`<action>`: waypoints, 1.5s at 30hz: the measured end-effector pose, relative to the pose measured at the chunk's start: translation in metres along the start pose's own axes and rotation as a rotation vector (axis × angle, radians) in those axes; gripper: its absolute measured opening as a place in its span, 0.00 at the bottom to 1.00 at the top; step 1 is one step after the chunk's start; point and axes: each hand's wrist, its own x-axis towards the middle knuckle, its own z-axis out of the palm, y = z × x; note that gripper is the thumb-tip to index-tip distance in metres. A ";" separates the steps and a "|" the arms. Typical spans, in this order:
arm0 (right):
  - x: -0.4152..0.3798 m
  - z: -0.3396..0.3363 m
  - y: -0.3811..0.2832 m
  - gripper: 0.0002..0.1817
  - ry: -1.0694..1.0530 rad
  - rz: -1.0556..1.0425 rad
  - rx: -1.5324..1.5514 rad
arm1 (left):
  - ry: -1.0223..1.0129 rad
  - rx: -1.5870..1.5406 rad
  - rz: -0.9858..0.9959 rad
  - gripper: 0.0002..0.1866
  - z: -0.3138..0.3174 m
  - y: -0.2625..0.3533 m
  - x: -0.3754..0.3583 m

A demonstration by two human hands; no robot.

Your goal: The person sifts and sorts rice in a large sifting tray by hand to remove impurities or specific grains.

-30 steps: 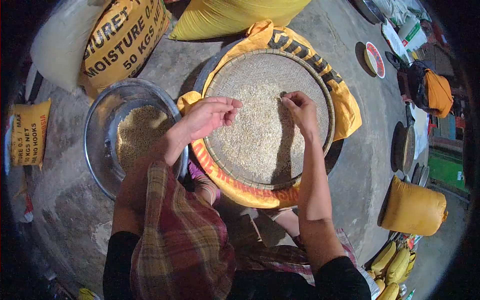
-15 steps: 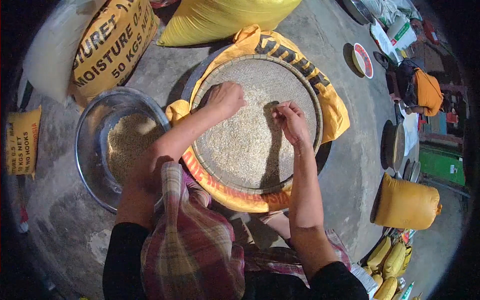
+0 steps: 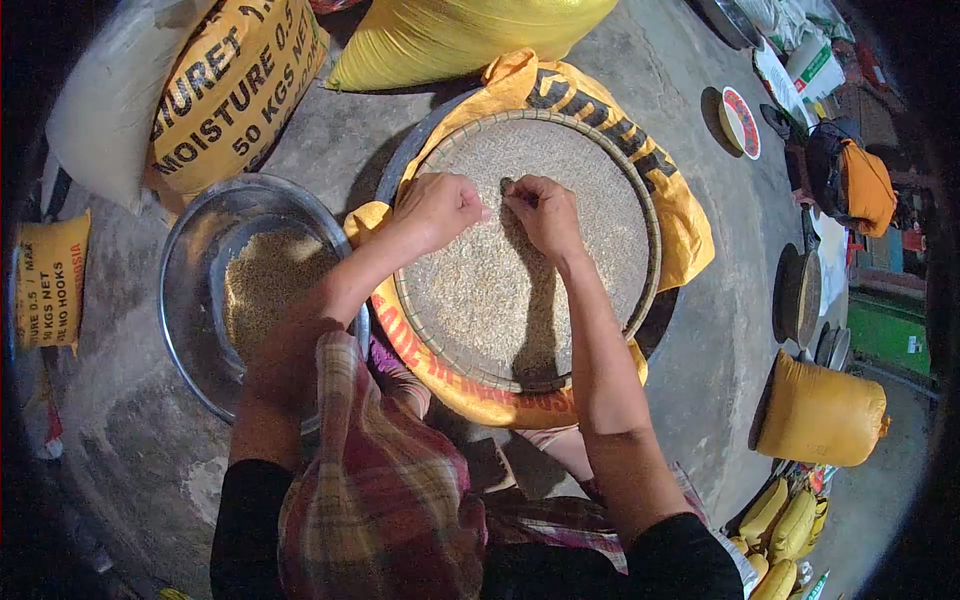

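Observation:
A round woven winnowing tray [image 3: 570, 150] with a bound rim holds a spread of pale grain [image 3: 465, 310]. Above the left part of this grain is my left hand [image 3: 440, 210], its fingers curled in with thumb and fingertips together. My right hand [image 3: 545, 215] is close beside it over the middle of the tray, pinching thumb against fingers. Whatever lies between the fingertips of either hand is too small or hidden to make out. A dark spot shows at the right fingertips, perhaps shadow. Under the tray lies an orange printed sack [image 3: 685, 230].
To the left stands a metal basin [image 3: 195, 270] with brownish grain [image 3: 275, 285], partly behind my left forearm. Full sacks stand at the back: an orange printed one [image 3: 235, 90] and a yellow one [image 3: 450, 40]. A bowl [image 3: 740, 122] and a filled sack [image 3: 820, 410] are at right.
My right hand has moved left and up, nearer my left hand. The left hand has shifted slightly down in the tray, its fingers still closed. The whole view has shifted a little.

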 end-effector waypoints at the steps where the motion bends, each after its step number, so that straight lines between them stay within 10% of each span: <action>1: 0.000 -0.002 0.002 0.06 0.026 -0.011 -0.034 | 0.000 -0.003 0.003 0.12 0.004 0.000 0.003; 10: -0.036 -0.047 0.025 0.07 0.011 0.343 0.543 | 0.070 0.061 0.211 0.12 0.019 -0.004 0.004; 16: -0.039 -0.052 0.035 0.02 0.006 0.484 1.162 | -0.110 -0.191 0.007 0.17 0.005 -0.011 -0.008; 20: -0.031 -0.043 0.034 0.02 0.001 0.399 1.101 | -0.080 -0.231 0.049 0.18 0.007 -0.022 -0.010; 22: -0.020 -0.037 0.031 0.05 -0.028 0.216 0.334 | -0.095 -0.251 0.057 0.18 0.011 -0.024 -0.013; 29: -0.017 -0.020 0.031 0.05 0.015 0.010 -0.082 | -0.061 -0.389 0.006 0.17 0.012 -0.020 -0.020; 37: -0.050 -0.039 0.016 0.09 -0.030 0.282 0.478 | -0.112 -0.401 -0.132 0.14 0.010 0.001 -0.039; 45: -0.099 -0.038 -0.027 0.01 0.011 0.347 0.867 | -0.229 -1.185 -0.290 0.08 0.045 -0.009 -0.070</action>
